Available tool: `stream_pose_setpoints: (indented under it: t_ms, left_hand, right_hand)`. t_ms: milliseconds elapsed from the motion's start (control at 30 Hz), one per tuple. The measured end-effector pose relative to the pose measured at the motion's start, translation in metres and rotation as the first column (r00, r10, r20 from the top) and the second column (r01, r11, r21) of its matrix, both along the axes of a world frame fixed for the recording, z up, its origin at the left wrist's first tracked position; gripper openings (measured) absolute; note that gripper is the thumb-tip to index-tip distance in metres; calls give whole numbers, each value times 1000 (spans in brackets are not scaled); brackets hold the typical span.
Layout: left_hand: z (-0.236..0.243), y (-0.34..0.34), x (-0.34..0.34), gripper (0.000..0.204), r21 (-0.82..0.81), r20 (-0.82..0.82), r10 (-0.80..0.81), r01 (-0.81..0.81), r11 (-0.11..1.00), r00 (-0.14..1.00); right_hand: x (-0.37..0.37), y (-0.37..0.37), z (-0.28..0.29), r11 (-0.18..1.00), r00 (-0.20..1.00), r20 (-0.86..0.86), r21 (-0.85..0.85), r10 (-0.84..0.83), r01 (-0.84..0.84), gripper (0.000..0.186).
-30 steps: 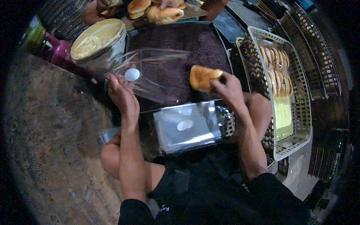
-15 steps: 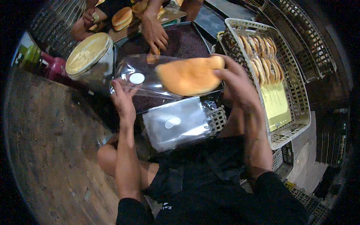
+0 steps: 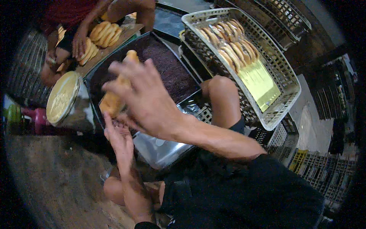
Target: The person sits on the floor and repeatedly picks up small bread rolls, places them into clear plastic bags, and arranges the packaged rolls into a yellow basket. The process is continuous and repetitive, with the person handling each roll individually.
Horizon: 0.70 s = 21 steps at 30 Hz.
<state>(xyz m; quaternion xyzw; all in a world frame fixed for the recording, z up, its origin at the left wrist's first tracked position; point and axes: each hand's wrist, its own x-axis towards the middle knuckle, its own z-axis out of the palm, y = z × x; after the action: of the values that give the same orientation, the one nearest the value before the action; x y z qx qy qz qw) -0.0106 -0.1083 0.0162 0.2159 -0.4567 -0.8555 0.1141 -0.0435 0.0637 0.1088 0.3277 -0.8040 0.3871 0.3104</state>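
A golden bread bun (image 3: 111,102) stands over the left side of a large tray of dark crumbly filling (image 3: 169,63). My left hand (image 3: 120,135) pinches its lower end, where clear plastic seems to wrap it. In front of the bun is my right hand (image 3: 152,99), fingers spread and blurred, hiding much of it; whether they touch the bun I cannot tell. Under my hands lies a stack of clear plastic bags (image 3: 162,152), partly covered by my right forearm.
A crate (image 3: 284,110) on the right holds rows of bagged buns (image 3: 238,53) and yellow sheets (image 3: 263,89). Left of the tray stands a tub of pale cream (image 3: 63,97). Beyond, another person's hand (image 3: 80,44) touches buns (image 3: 105,34) on a board. More crates (image 3: 320,175) stand lower right.
The bun has gone from lying sideways to standing on end at the left. My right hand has swung left across the tray. The other person's hand has left the tray for the buns.
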Motion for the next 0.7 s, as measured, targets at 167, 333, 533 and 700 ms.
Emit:
stream_pose_setpoints:
  t_ms: [167,333,533,700]
  left_hand:
    - [17,61,4,65,-225,-154,-195,158,961,969]
    - [-32,71,12,68,-591,766,-481,762,-265,426]
    - [-62,86,11,63,-480,876,-337,676,-559,344]
    - [-26,87,21,47,-465,776,-538,875,-133,331]
  right_hand:
    - [-49,56,10,871,826,530,479,-193,-105,48]
    - [-132,305,13,828,825,204,345,-527,443,50]
    - [-189,537,-79,357,471,78,764,-879,538,55]
    - [-165,393,-36,847,625,572,372,-532,380,63]
